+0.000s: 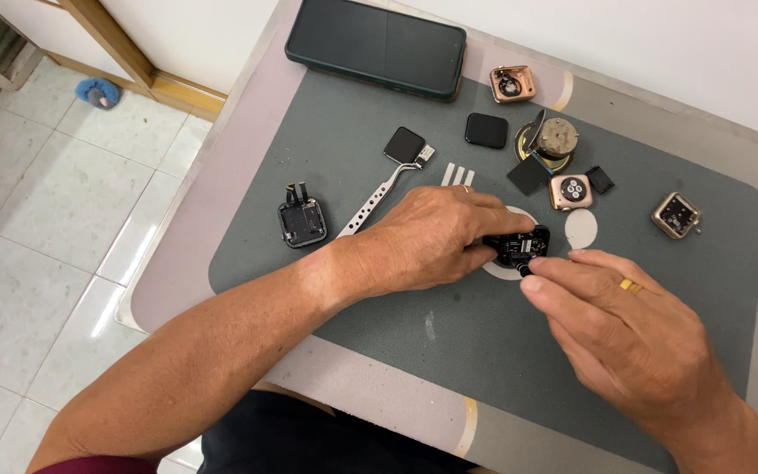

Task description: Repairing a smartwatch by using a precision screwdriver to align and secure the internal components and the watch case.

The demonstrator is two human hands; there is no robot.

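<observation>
Black watch case (517,247); grey mat (449,325) (gold ring (630,285)).

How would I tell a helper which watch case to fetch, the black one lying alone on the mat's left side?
Start at the grey work mat on the table. Left of the person's left hand lie metal tweezers, and just left of those is the black watch case. It is open and empty, with short ribbon tabs at its top edge, unlike the gold cases on the right.
</observation>
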